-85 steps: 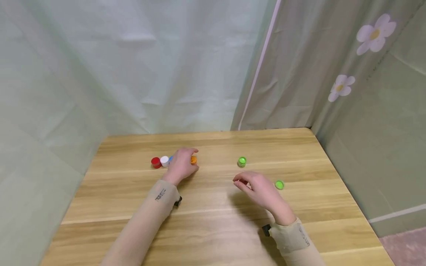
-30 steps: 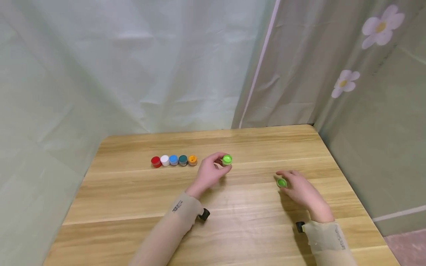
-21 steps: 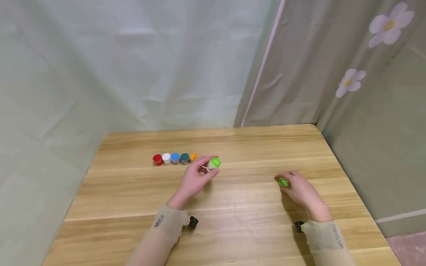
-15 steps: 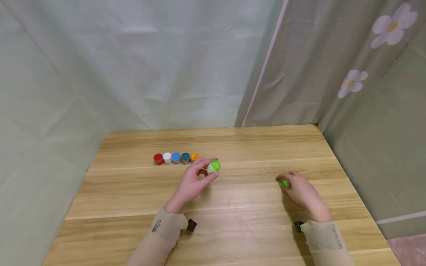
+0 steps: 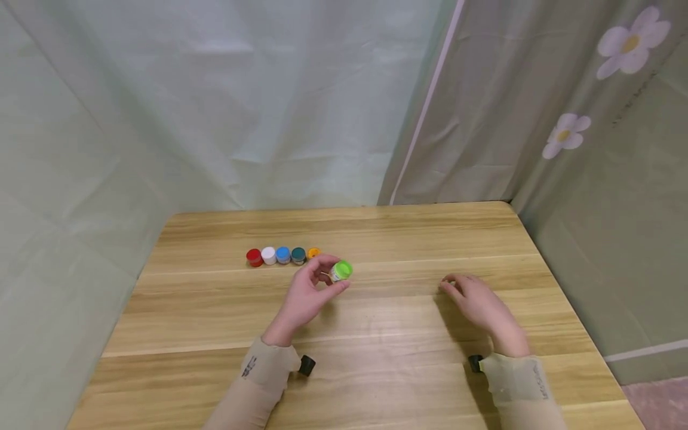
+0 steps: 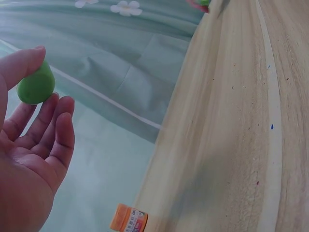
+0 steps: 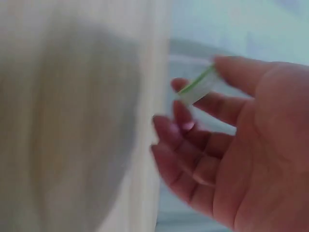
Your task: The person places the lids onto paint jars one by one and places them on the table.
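Note:
Between thumb and fingers of my left hand (image 5: 306, 292) is a small green paint pot (image 5: 341, 270), held above the table and tilted, its pale label partly showing. In the left wrist view the same pot (image 6: 37, 85) appears as a smooth green shape under the thumb. My right hand (image 5: 484, 304) is further right, raised a little over the tabletop. It pinches a thin lid (image 7: 199, 86) with a green edge and a whitish side, seen blurred in the right wrist view; the fingers mostly hide it in the head view.
Behind my left hand stands a row of paint pots: red (image 5: 255, 257), white (image 5: 269, 255), blue (image 5: 283, 255), dark teal (image 5: 298, 255) and orange (image 5: 314, 253), the last partly covered by my fingers. Curtains (image 5: 269, 107) rise behind the wooden table (image 5: 376, 370).
My left hand moved from the orange pot, took up the green pot and brought it left, tilting it. My right hand reached the lid on the table, pinched it and lifted it slightly leftward.

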Tool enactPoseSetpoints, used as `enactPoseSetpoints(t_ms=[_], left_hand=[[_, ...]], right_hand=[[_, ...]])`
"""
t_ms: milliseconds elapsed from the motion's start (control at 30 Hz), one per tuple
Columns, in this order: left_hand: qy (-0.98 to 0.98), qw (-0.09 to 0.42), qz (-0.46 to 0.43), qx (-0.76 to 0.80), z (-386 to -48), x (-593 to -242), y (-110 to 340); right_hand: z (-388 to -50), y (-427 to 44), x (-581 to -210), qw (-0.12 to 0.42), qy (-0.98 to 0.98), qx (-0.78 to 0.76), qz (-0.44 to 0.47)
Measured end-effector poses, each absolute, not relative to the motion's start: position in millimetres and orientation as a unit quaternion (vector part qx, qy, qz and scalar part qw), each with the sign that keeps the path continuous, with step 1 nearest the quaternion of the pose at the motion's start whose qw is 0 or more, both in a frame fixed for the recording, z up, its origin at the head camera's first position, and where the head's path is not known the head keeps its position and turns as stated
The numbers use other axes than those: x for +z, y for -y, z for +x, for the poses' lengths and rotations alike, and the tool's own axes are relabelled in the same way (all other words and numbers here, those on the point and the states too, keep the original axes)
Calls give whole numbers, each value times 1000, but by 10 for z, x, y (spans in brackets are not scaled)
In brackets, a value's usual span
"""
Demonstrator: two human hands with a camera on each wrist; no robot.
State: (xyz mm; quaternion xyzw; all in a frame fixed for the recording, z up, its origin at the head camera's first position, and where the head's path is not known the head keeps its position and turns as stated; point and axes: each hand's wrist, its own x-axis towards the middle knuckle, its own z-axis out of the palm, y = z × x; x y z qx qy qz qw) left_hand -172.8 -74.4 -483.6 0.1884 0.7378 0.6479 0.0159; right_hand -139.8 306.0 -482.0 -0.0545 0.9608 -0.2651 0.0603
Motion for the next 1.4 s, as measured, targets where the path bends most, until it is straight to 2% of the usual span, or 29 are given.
enactPoseSetpoints(t_ms=[233, 400, 533, 700, 867, 1133, 1400], left_hand=[[-734, 1, 209, 646, -1701, -4817, 784], [-729, 2, 219, 648, -1660, -4764, 799], [-723, 4, 229, 652, -1631, -4727, 797], [-712, 7, 234, 662, -1593, -4710, 796], [-702, 2, 229, 675, -1582, -4697, 799], [-697, 10, 219, 683, -1565, -4664, 829], [-696, 8, 213, 686, -1571, -4652, 850]], right_hand=[[-1507, -2498, -4495, -20, -913, -397, -86], [-1521, -2055, -4302, -84, -854, -488, -157], [-1512, -1777, -4215, -80, -794, -554, -237], [-1495, -1566, -4248, -97, -771, -556, -294], [-1491, -1501, -4323, -113, -768, -557, -294], [-1509, -1498, -4325, -96, -778, -545, -298], [-1504, -1491, -4292, -111, -790, -511, -319]])
